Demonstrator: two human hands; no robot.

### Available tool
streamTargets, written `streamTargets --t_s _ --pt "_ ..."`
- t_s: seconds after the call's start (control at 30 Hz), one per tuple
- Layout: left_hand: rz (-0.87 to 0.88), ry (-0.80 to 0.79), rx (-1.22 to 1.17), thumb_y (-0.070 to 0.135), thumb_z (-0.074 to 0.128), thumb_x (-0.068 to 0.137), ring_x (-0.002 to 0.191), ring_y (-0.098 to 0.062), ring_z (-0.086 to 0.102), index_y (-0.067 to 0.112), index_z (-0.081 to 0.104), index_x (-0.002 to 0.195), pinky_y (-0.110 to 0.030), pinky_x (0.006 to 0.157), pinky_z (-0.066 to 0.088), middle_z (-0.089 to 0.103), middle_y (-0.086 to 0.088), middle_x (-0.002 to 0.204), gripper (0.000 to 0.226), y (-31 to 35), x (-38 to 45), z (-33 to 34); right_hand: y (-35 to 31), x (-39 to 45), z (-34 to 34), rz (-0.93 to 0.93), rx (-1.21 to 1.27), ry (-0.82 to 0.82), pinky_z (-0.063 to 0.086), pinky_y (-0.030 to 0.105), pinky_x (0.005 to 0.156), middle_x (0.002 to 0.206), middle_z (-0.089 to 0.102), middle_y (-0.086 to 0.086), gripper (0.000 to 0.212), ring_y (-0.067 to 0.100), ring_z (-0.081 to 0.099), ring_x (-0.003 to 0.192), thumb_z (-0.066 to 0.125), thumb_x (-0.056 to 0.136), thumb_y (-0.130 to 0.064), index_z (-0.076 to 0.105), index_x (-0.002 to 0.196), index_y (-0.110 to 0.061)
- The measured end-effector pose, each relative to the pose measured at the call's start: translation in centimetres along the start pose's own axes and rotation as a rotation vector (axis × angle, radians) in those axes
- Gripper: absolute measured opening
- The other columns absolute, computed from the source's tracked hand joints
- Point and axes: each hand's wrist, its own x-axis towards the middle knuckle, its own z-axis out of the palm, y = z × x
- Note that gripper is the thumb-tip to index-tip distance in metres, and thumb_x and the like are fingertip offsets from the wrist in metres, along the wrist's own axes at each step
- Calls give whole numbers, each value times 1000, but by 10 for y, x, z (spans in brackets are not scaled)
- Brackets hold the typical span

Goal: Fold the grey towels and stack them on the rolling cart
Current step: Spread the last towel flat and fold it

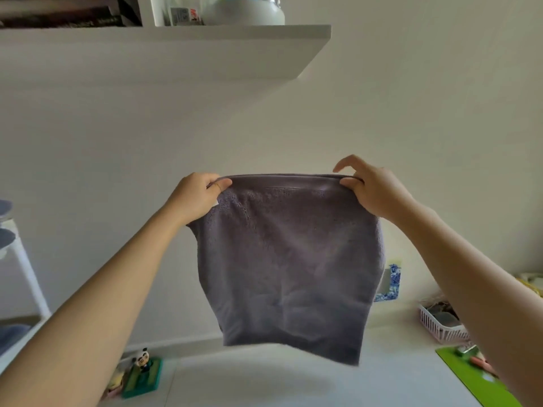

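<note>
Pale wall fills the background, with a white floating shelf (164, 51) high above the left hand (199, 195) and a white tabletop (264, 383) spread below both hands. Between the hands hangs the grey terry towel (288, 259), a soft rectangular cloth held clear of the tabletop, its lower edge drooping free and slanting down toward the right hand's side. It appears light and limp, with no stiffness of its own, so it will sag wherever it is not held; the top hem, near its two corners, looks like the sensible place to keep hold of it while making a fold. The left hand pinches the top left corner, thumb laid over the hem and fingers curled behind the cloth. The right hand (373, 192) pinches the top right corner between thumb and a finger, its remaining fingers lifted loosely above the hem. Both forearms reach forward and up, spread about as wide as the towel, pulling the hem nearly taut. Below the left hand a small panda figurine (144, 361) stands on a green block; below the right hand sits a pink slatted basket (440, 327).
</note>
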Motion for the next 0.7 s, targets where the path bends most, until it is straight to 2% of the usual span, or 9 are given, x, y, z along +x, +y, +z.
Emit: streamTargets --t_s 0.07,0.17,0.2,0.27,0.4,0.47,0.6,0.7 --pt "-10 -22 -9 36 47 97 62 -20 53 0 64 92 -24 55 36 48 0 56 40 1 -5 -2 -2 -9 -9 -73 65 -38 38 25 69 92 65 -3 26 18 55 84 46 97 -18 58 113 -35" --pt "-16 -44 -2 37 47 97 53 -15 45 0 64 90 -24 50 37 48 -1 57 41 1 -9 -3 -4 -13 -18 -158 121 -71 35 -1 73 99 63 -18 30 2 54 94 54 94 -13 67 102 -40" --pt "-14 -51 7 37 47 97 53 -15 44 -1 64 89 -24 50 37 48 -2 58 42 1 -9 -3 -3 -12 -18 -160 119 -97 33 -3 76 100 63 -19 28 -1 54 95 58 92 -15 68 101 -39" --pt "-6 -67 27 37 48 97 56 -17 44 -1 63 88 -25 51 35 48 -5 61 43 0 -9 0 1 -10 -18 -119 94 -151 33 -1 76 99 64 -20 20 -3 55 93 65 87 -23 70 100 -36" --pt "18 -92 37 37 49 96 59 -18 45 0 63 86 -25 51 34 53 -6 62 41 -3 -7 7 7 -6 -12 -45 58 -238 39 2 68 85 67 -18 7 -5 58 79 74 77 -31 71 83 -34" --pt "36 -100 36 36 50 96 56 -15 45 3 63 82 -22 50 32 52 -1 57 39 -6 -6 10 7 -5 -9 -30 27 -317 42 6 64 83 67 -17 7 0 60 81 75 75 -33 70 80 -32" --pt "61 -103 58 35 51 96 52 -9 43 4 64 81 -23 50 31 49 2 54 37 -14 -2 14 5 -1 -5 16 -109 -535 45 23 77 88 68 -14 13 5 61 84 74 73 -43 65 80 -36" --pt "57 -104 53 35 51 96 52 -10 43 5 65 81 -21 47 32 49 2 54 36 -20 0 13 3 -2 -2 11 -104 -578 42 24 67 74 64 -14 14 4 57 70 71 79 -40 61 73 -32"
